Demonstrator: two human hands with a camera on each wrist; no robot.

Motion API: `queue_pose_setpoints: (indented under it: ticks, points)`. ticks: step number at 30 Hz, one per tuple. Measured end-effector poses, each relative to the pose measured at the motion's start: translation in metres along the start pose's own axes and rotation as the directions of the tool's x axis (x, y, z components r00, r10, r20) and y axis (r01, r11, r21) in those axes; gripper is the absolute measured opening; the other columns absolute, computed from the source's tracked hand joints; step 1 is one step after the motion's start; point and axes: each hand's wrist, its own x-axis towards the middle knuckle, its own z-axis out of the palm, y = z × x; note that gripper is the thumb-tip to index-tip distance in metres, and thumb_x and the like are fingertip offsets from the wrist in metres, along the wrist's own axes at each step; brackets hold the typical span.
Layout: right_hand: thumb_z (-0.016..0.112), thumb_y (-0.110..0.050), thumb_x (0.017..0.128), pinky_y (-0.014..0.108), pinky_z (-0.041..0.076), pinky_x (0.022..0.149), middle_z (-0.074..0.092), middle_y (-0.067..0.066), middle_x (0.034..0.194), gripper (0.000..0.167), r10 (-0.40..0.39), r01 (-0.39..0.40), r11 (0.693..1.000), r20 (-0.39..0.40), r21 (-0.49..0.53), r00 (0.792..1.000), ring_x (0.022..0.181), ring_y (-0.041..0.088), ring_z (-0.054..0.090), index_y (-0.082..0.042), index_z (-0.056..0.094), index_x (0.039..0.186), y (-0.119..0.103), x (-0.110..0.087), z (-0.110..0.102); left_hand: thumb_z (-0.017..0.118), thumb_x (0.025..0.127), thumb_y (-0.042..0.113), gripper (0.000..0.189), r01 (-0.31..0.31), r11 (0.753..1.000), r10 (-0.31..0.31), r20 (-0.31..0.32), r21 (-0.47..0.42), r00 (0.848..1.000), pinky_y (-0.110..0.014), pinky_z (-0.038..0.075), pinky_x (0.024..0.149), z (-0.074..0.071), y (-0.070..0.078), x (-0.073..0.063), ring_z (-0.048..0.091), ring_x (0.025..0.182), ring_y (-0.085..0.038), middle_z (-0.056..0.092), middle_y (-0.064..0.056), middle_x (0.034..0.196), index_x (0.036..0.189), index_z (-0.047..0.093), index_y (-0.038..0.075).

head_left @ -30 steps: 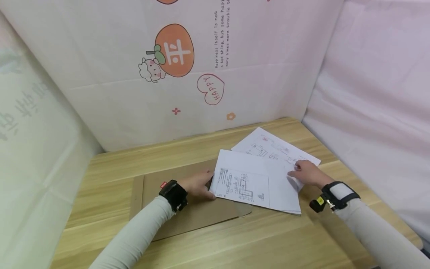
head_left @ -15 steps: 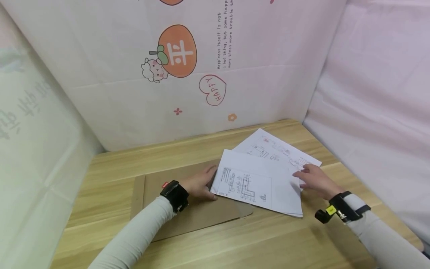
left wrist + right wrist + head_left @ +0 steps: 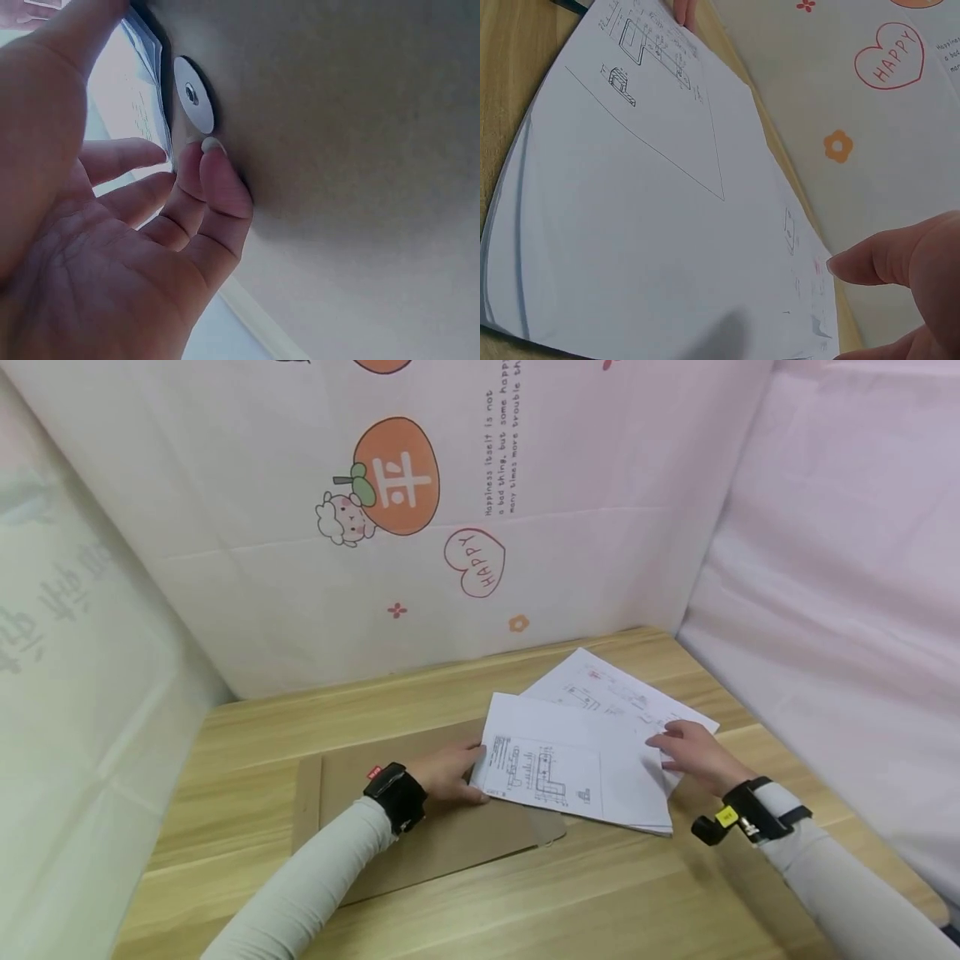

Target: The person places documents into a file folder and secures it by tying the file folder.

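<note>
Drawing sheets (image 3: pixel 540 760), stacked together and printed with line drawings, overlap the right end of a brown kraft document envelope (image 3: pixel 420 827). At the stack's left edge is my left hand (image 3: pixel 452 772), fingertips against the paper and thumb by the near corner; the left wrist view shows the fingers loosely bent at the edge. A round washer-like button (image 3: pixel 193 94) with a metal eyelet sits on the envelope by those fingertips. My right hand (image 3: pixel 699 756) is at the stack's right edge, thumb and fingers apart. More printed paper (image 3: pixel 618 685) lies underneath, turned at an angle.
The wood-grain table (image 3: pixel 262 727) ends against a hanging white printed cloth (image 3: pixel 300 610) at the back. Further cloth (image 3: pixel 832 593) hangs at the right, and a red label (image 3: pixel 374 772) shows by the left wrist strap.
The top stack has shifted slightly right and then back left against my left hand. My right hand drew off the right edge and has come back in towards it. The left hand stays nearly still.
</note>
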Motion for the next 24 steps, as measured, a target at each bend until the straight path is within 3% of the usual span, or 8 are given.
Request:
queue_pose_setpoints:
  ticks: [3,8,12,16,20,24]
  points:
    - [0.051,-0.021,0.105,0.047,0.051,0.103,0.012,0.046,0.155,0.080,0.010,-0.010,1.000,0.002,0.019,1.000,0.139,0.051,0.036,0.026,0.003,0.149,0.003,-0.002,-0.001,0.083,0.088,0.035,0.081,0.023,1.000,-0.023,0.000,0.016,1.000,-0.041,0.030,0.121,0.000,0.000,0.003,0.040,0.144,-0.025,0.039,-0.013,0.160,0.152,0.045,0.001]
    - [0.053,-0.020,0.105,0.036,0.057,0.091,0.030,0.044,0.147,0.081,0.041,-0.043,0.996,0.033,0.081,0.999,0.124,0.038,0.052,0.026,0.003,0.149,0.009,-0.005,-0.003,0.083,0.088,0.034,0.084,0.043,0.999,-0.044,0.002,0.021,0.999,-0.042,0.028,0.122,-0.001,0.003,0.002,0.036,0.148,-0.029,0.037,-0.016,0.162,0.153,0.043,-0.001]
    - [0.054,-0.018,0.104,0.035,0.058,0.089,0.049,0.037,0.137,0.071,0.030,-0.033,0.998,0.064,0.048,0.998,0.112,0.027,0.062,0.026,0.019,0.147,0.015,-0.006,-0.003,0.083,0.088,0.034,0.083,0.040,0.999,-0.040,0.000,0.016,0.999,-0.042,0.029,0.121,0.000,0.002,0.002,0.038,0.147,-0.029,0.037,-0.016,0.161,0.152,0.043,-0.002]
    - [0.057,-0.017,0.103,0.035,0.058,0.084,0.066,0.021,0.117,0.053,-0.017,0.014,0.999,0.086,0.033,0.996,0.099,0.019,0.065,0.020,0.043,0.137,0.018,-0.007,-0.002,0.083,0.088,0.034,0.083,0.041,0.999,-0.041,0.007,0.012,0.999,-0.042,0.030,0.121,0.002,0.000,0.003,0.040,0.146,-0.027,0.037,-0.014,0.161,0.153,0.043,0.000]
    - [0.059,-0.017,0.103,0.034,0.058,0.079,0.070,0.011,0.105,0.041,-0.069,0.061,0.997,0.141,0.055,0.988,0.091,0.016,0.066,0.015,0.054,0.129,0.017,-0.006,-0.004,0.083,0.088,0.036,0.084,0.044,0.999,-0.045,0.010,0.017,0.999,-0.041,0.030,0.121,0.002,-0.001,0.005,0.041,0.144,-0.025,0.038,-0.013,0.161,0.153,0.043,0.001]
    - [0.062,-0.016,0.101,0.030,0.054,0.068,0.071,0.009,0.098,0.033,-0.107,0.110,0.994,0.196,-0.002,0.975,0.079,0.016,0.063,0.010,0.060,0.121,0.011,-0.006,-0.007,0.083,0.088,0.036,0.084,0.049,0.999,-0.049,0.008,0.018,0.999,-0.041,0.032,0.120,0.002,-0.002,0.006,0.044,0.140,-0.023,0.039,-0.011,0.160,0.153,0.043,0.002]
